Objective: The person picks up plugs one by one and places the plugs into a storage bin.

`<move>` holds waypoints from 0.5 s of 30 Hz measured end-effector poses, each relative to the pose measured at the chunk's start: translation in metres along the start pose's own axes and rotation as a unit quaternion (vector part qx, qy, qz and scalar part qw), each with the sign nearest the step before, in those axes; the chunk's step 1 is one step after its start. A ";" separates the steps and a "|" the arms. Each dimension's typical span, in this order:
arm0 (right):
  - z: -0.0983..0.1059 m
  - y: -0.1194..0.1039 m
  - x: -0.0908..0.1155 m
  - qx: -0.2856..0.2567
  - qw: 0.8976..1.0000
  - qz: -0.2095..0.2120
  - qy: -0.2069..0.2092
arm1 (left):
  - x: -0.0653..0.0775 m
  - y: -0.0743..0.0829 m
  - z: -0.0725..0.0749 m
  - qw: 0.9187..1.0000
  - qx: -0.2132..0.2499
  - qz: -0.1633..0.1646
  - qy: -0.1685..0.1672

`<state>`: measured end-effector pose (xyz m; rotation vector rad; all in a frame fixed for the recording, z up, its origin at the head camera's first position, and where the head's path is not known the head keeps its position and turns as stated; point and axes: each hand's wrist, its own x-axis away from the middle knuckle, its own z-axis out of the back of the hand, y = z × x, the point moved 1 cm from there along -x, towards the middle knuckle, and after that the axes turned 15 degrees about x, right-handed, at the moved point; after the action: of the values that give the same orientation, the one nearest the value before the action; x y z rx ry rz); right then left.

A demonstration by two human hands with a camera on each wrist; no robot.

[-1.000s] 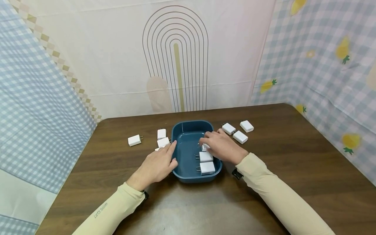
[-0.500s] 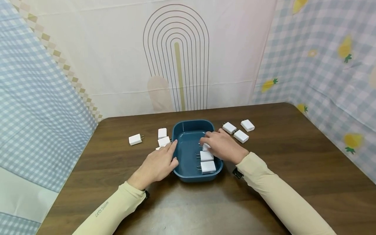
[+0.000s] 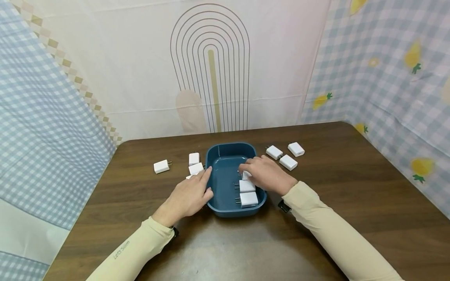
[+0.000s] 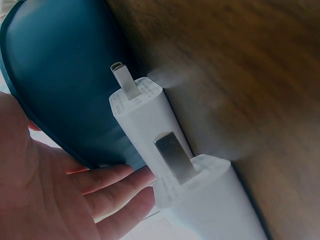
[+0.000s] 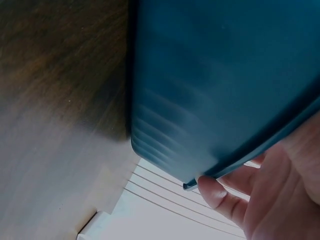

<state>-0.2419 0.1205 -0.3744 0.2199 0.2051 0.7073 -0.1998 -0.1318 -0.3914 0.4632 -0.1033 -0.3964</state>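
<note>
In the head view a blue rectangular tub (image 3: 223, 212) stands mid-table. Two white plug-in chargers (image 3: 249, 199) lie along its right side, prongs pointing left. My right hand (image 3: 267, 173) reaches over the right rim and its curled fingers hold a third charger (image 3: 245, 175), partly hidden beneath them. My left hand (image 3: 188, 195) rests at the left rim with index finger extended along it. In the left wrist view, its fingers lie close to a white charger (image 4: 150, 125) that stands beside the tub's outer wall. The right wrist view shows a fingertip at the tub's rim (image 5: 240, 162).
Left of the tub lie several white chargers, among them one (image 3: 161, 166) farthest out and one (image 3: 194, 159) near the tub. Three more, including a charger (image 3: 296, 149), lie to the right. The wooden table (image 3: 232, 249) ends before a patterned cloth backdrop (image 3: 140, 78).
</note>
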 end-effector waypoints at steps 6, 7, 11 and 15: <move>-0.001 0.000 0.000 -0.006 1.000 0.000 -0.004 | 0.000 0.000 0.000 1.000 -0.001 -0.001 0.000; 0.000 0.000 0.000 -0.007 1.000 0.000 -0.003 | 0.000 0.000 0.000 1.000 -0.001 -0.001 0.000; 0.000 0.001 0.000 -0.010 1.000 -0.001 -0.008 | 0.000 0.000 0.000 1.000 -0.002 -0.004 0.002; 0.001 0.002 0.000 -0.012 1.000 -0.004 -0.014 | -0.001 0.000 0.001 1.000 -0.004 -0.007 0.006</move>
<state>-0.2429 0.1215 -0.3731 0.2057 0.1709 0.6988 -0.2005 -0.1316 -0.3906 0.4584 -0.0876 -0.4076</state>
